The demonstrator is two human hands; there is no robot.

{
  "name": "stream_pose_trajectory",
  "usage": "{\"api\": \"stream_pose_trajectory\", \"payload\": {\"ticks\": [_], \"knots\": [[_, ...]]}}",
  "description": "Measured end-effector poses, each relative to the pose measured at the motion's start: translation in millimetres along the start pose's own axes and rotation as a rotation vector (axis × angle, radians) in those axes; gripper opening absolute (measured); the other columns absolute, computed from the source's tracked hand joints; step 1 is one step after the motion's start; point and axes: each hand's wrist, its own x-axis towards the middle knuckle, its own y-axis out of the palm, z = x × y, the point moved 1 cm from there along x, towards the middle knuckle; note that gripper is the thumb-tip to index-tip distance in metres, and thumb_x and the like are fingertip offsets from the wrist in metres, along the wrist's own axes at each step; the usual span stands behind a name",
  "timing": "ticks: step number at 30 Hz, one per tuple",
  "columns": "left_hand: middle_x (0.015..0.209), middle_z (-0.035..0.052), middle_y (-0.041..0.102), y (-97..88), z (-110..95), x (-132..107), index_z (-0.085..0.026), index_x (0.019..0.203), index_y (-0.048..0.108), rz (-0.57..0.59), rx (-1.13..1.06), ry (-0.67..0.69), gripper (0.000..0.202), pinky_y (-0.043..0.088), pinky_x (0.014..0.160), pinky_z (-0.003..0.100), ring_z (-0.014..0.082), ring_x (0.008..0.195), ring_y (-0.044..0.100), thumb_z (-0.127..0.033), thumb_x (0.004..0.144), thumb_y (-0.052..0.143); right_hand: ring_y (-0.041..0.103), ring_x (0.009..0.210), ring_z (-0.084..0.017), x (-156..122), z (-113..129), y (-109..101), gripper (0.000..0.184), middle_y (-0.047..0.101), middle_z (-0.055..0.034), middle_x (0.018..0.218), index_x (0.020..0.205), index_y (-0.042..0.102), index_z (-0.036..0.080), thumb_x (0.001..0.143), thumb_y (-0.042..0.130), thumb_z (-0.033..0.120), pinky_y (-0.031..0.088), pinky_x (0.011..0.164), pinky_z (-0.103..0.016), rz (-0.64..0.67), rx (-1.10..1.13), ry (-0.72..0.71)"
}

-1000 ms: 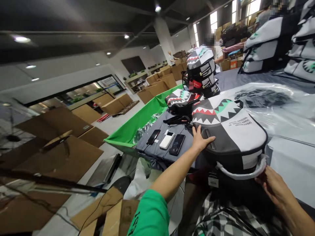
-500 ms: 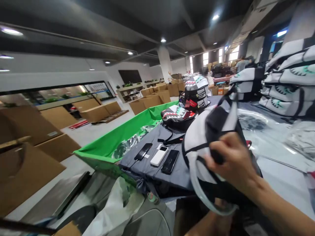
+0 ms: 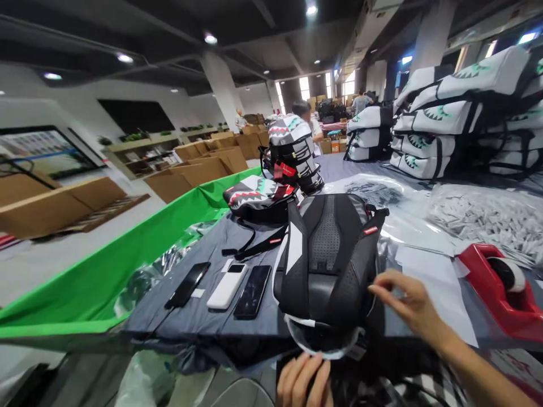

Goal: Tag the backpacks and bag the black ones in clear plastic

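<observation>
As the backpack (image 3: 327,254) lies straps-up on the cloth-covered table (image 3: 146,317), long axis near twelve-to-six, it sits at ten o'clock from the nearer right hand (image 3: 414,308), thumb and forefinger almost pinched, and one o'clock from the left hand (image 3: 304,382), fingers curled; whether either grips anything cannot be told

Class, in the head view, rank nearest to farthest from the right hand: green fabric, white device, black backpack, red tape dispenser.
1. Black backpack, just left of the right hand
2. Red tape dispenser, right
3. White device, left beyond the backpack
4. Green fabric, far left
</observation>
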Motion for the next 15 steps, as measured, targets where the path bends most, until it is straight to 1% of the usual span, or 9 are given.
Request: {"api": "stream_pose_trajectory", "payload": {"ticks": [1,3,5,7,9,11,13,14,15], "knots": [[0.107,0.0041,0.079,7.1,3.2,21.2,-0.032,0.122,0.072,0.041,0.112,0.143,0.039,0.044,0.112,0.044,0.0255,0.111,0.071,-0.016,0.089,0.06,0.057,0.063,-0.016,-13.2,-22.3,-19.3,0.045,0.064,-0.0027,0.07,0.076,0.065,0.022,0.091,0.061,0.063,0.048,0.062,-0.028,-0.03,-0.047,0.142],[0.126,0.0099,0.073,26.1,14.6,65.7,-0.022,0.135,0.065,0.165,0.25,0.301,0.042,0.025,0.124,0.044,0.027,0.13,0.06,-0.025,0.095,0.052,0.058,0.065,-0.02,-38.2,-67.1,-51.5,0.059,0.065,-0.0048,0.069,0.07,0.068,0.023,0.077,0.063,0.081,0.046,0.056,-0.029,0.002,-0.164,0.337],[0.131,0.0117,0.07,42.1,30.3,100.9,-0.016,0.141,0.058,0.206,0.308,0.296,0.046,0.016,0.127,0.042,0.0254,0.136,0.054,-0.029,0.1,0.043,0.062,0.071,-0.024,-60.0,-104.8,-73.4,0.067,0.069,-0.0075,0.075,0.072,0.071,0.024,0.064,0.065,0.089,0.048,0.056,-0.031,0.038,-0.238,0.448],[0.133,0.0115,0.069,49.9,42.4,118.4,-0.015,0.143,0.055,0.242,0.321,0.29,0.045,0.018,0.126,0.041,0.024,0.137,0.054,-0.027,0.101,0.042,0.065,0.074,-0.026,-77.3,-131.2,-83.8,0.072,0.072,-0.009,0.08,0.075,0.073,0.023,0.055,0.067,0.092,0.052,0.064,-0.035,0.07,-0.263,0.503],[0.133,0.0114,0.069,48.6,44.7,119.8,-0.016,0.142,0.055,0.264,0.317,0.278,0.043,0.025,0.123,0.042,0.0242,0.135,0.055,-0.022,0.1,0.047,0.064,0.074,-0.026,-88.6,-147.0,-84.8,0.074,0.071,-0.0088,0.077,0.072,0.073,0.023,0.054,0.066,0.095,0.052,0.071,-0.039,0.089,-0.277,0.523],[0.128,0.0123,0.07,42.5,34.7,111.3,-0.016,0.138,0.058,0.211,0.31,0.225,0.042,0.035,0.117,0.043,0.0256,0.132,0.057,-0.016,0.096,0.053,0.061,0.071,-0.025,-93.7,-155.7,-81.7,0.074,0.068,-0.0076,0.071,0.066,0.07,0.024,0.057,0.06,0.097,0.05,0.071,-0.038,0.096,-0.298,0.529],[0.117,0.0116,0.074,40.7,12.4,97.4,-0.018,0.132,0.061,0.142,0.25,0.218,0.041,0.043,0.11,0.043,0.0254,0.124,0.062,-0.011,0.092,0.055,0.059,0.069,-0.024,-94.4,-160.7,-79.4,0.076,0.066,-0.0068,0.067,0.062,0.069,0.025,0.061,0.054,0.099,0.047,0.07,-0.037,0.1,-0.308,0.532],[0.112,0.0104,0.075,44.5,-2.4,89.1,-0.018,0.13,0.061,0.15,0.18,0.255,0.041,0.045,0.109,0.042,0.0243,0.118,0.065,-0.01,0.091,0.055,0.059,0.069,-0.024,-93.9,-162.5,-79.3,0.076,0.066,-0.0067,0.067,0.061,0.069,0.025,0.062,0.052,0.099,0.046,0.07,-0.037,0.111,-0.305,0.534],[0.108,0.0091,0.076,52.3,-18.7,80.3,-0.019,0.129,0.062,0.215,0.087,0.32,0.04,0.046,0.109,0.041,0.0229,0.114,0.067,-0.011,0.091,0.054,0.059,0.07,-0.024,-93.1,-164.0,-79.9,0.077,0.066,-0.0068,0.067,0.061,0.069,0.025,0.063,0.05,0.099,0.046,0.07,-0.037,0.126,-0.301,0.534]]}}
